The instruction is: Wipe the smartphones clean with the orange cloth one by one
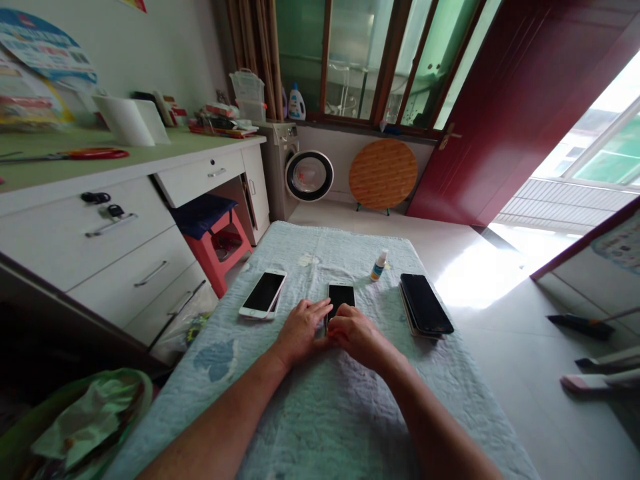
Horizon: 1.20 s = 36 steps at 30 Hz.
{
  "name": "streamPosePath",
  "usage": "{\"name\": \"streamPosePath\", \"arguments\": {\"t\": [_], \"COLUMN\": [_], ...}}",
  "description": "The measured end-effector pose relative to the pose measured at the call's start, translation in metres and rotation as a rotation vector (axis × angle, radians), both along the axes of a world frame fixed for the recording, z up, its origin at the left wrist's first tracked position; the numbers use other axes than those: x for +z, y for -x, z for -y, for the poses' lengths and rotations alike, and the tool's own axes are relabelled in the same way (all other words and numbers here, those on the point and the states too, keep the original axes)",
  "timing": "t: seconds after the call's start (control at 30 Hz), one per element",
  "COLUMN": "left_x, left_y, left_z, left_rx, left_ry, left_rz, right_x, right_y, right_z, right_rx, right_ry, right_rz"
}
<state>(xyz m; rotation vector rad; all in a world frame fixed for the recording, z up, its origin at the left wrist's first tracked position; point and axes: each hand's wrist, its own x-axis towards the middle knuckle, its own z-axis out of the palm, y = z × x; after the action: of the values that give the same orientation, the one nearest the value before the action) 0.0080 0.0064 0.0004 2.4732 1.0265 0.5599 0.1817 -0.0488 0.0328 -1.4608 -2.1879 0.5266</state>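
Note:
A white-framed smartphone point(342, 295) with a dark screen lies face up on the pale blue quilted cloth point(320, 253), in front of me. My left hand point(302, 327) rests at its left side, fingers stretched out over the phone's edge and screen. Curled above the lower part of the screen is my right hand point(354, 331); its fingertips are pressed together, and what they hold, if anything, is hidden. Both hands cover the phone's lower end. To the left lie stacked white phones point(265, 293). On the right, a black phone point(426, 303) tops another stack.
A small spray bottle point(379, 265) stands upright beyond the phone, to the right. Left of the table are a red stool point(220, 247), a drawer desk point(120, 220) and a green bin point(145, 387). Farther back stand an open washing machine point(280, 147) and a folded round table point(383, 173).

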Motion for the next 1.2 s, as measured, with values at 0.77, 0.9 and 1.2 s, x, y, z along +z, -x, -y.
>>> {"name": "streamPosePath", "arguments": {"t": [0.77, 0.9, 1.2], "left_x": [0.008, 0.006, 0.008], "left_y": [0.001, 0.002, 0.002], "left_z": [-0.001, -0.001, -0.002], "left_rx": [-0.031, -0.041, -0.053], "left_ry": [0.035, 0.031, 0.039], "left_rz": [-0.040, -0.002, -0.012], "right_x": [-0.002, -0.013, -0.014], "right_y": [-0.002, 0.008, -0.021], "right_z": [0.000, -0.004, -0.016], "right_rx": [-0.031, -0.003, -0.233], "right_ry": [0.013, -0.071, -0.136], "right_rz": [0.026, -0.010, -0.012]}}
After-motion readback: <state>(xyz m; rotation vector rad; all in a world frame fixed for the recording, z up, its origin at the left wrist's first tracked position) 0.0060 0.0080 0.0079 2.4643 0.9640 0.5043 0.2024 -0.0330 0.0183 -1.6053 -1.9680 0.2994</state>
